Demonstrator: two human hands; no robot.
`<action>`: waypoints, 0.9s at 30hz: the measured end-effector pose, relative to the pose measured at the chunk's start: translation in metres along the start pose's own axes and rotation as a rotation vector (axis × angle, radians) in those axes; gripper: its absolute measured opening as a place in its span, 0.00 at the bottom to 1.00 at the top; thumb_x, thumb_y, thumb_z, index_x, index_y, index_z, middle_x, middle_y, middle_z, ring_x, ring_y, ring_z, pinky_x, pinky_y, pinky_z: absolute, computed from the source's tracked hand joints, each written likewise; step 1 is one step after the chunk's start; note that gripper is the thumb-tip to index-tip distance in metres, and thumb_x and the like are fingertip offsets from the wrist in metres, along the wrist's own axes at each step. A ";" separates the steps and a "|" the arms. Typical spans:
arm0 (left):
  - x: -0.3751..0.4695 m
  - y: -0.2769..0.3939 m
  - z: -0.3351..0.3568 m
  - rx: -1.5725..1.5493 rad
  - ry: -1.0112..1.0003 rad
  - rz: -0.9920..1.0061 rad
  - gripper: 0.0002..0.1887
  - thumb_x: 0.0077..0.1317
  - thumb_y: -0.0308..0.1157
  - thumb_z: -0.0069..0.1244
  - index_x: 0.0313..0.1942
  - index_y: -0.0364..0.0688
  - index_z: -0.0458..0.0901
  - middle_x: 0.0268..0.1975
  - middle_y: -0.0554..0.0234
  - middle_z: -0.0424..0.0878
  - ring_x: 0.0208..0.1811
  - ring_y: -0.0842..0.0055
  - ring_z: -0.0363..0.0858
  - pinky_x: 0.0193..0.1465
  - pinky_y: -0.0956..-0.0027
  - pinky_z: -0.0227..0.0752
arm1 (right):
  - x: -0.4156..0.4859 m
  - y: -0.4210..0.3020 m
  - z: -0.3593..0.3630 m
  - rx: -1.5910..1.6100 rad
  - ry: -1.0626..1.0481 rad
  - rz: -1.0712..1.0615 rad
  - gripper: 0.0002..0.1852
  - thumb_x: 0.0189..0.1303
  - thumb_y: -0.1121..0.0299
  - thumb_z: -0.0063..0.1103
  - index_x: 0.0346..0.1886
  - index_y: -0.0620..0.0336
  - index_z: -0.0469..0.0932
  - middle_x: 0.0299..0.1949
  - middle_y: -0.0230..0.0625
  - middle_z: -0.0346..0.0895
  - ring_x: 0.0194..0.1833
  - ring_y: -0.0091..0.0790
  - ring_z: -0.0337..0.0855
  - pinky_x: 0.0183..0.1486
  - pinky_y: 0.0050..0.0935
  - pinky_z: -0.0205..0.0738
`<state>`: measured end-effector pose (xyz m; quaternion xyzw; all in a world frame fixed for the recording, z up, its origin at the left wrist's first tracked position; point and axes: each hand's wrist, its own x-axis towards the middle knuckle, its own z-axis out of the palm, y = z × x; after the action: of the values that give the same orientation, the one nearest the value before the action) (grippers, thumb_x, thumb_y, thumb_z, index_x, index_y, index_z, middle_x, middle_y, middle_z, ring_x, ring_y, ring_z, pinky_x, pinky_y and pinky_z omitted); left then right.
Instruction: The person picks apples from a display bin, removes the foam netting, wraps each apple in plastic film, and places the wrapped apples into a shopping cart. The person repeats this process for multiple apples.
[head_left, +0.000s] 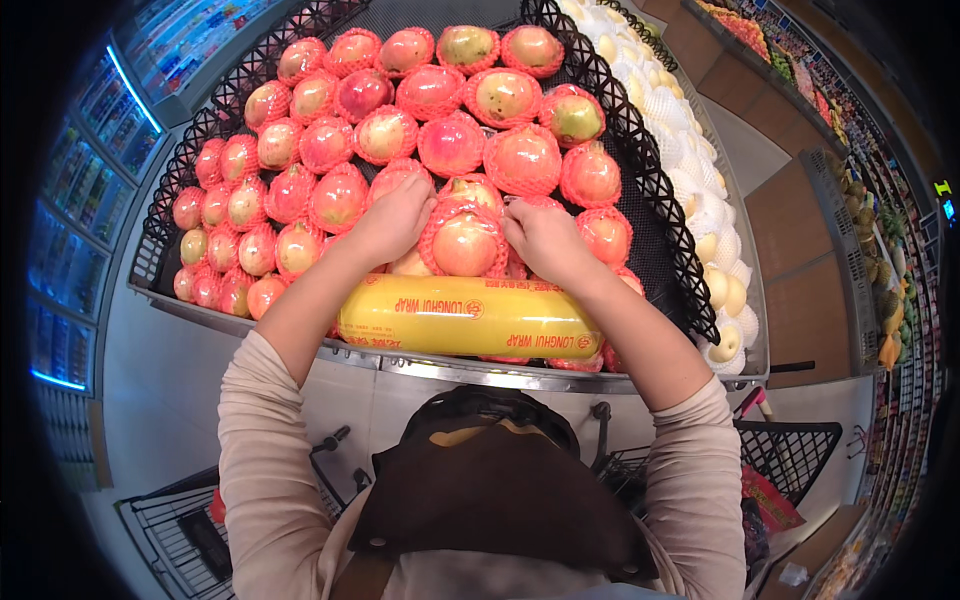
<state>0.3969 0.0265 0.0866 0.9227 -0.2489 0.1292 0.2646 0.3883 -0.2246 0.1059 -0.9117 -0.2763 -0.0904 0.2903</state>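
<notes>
My left hand (401, 215) and my right hand (541, 236) are on either side of a pomegranate (465, 246) in a pink foam net. Both hands have curled fingers, pinching what looks like clear plastic film drawn over this fruit; the film itself is hard to make out. Just behind it, another netted pomegranate (471, 191) shows between my fingertips. A thick yellow roll of Longhui cling film (469, 315) lies crosswise at the front edge of the display, below my wrists.
Rows of netted, film-wrapped pomegranates (375, 135) fill the display, bordered by black lattice dividers (637, 142). White-netted pale fruit (679, 165) lies to the right. A metal rim (450, 370) runs along the front. Shopping carts (176, 532) stand near me; lit refrigerators (82, 195) line the left.
</notes>
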 end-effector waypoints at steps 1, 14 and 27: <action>-0.003 0.000 0.000 -0.019 -0.009 0.024 0.09 0.70 0.31 0.43 0.45 0.34 0.69 0.44 0.44 0.73 0.44 0.49 0.76 0.46 0.54 0.72 | -0.001 -0.001 0.000 -0.022 -0.016 0.001 0.12 0.63 0.63 0.52 0.33 0.63 0.75 0.28 0.53 0.78 0.33 0.57 0.80 0.37 0.52 0.74; -0.014 0.016 -0.011 -0.220 -0.272 -0.033 0.39 0.61 0.45 0.58 0.65 0.32 0.59 0.63 0.41 0.67 0.66 0.56 0.67 0.68 0.61 0.60 | -0.011 -0.017 -0.003 0.023 -0.297 -0.013 0.49 0.55 0.41 0.61 0.64 0.77 0.59 0.48 0.66 0.75 0.51 0.60 0.78 0.54 0.49 0.71; -0.010 0.040 -0.021 -0.623 -0.320 -0.217 0.43 0.53 0.44 0.67 0.61 0.32 0.61 0.56 0.45 0.72 0.60 0.64 0.72 0.63 0.64 0.65 | -0.001 -0.021 -0.008 0.184 -0.199 0.003 0.46 0.44 0.46 0.73 0.59 0.73 0.66 0.53 0.58 0.69 0.59 0.53 0.70 0.60 0.43 0.66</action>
<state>0.3653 0.0129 0.1173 0.8273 -0.2153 -0.1275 0.5029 0.3760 -0.2155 0.1216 -0.8861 -0.3093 0.0268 0.3442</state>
